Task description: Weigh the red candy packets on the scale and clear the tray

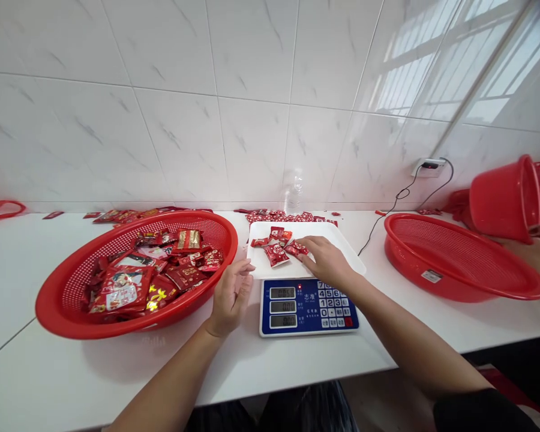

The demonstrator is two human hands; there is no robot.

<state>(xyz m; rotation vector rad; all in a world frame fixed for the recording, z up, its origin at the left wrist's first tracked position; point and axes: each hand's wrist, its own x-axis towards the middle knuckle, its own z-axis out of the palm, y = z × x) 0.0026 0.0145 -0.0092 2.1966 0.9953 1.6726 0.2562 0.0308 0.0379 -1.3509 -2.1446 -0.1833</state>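
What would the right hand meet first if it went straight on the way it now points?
The nearest red packet on the tray; the right hand seems to touch it, though depth is unclear.

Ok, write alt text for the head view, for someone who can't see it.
A person's right hand is at small shiny red packets on the white rectangular tray of a blue-panelled digital scale, the open left hand beside the tray. A red perforated plastic basket holding packets stands left, a second red plastic basket right.
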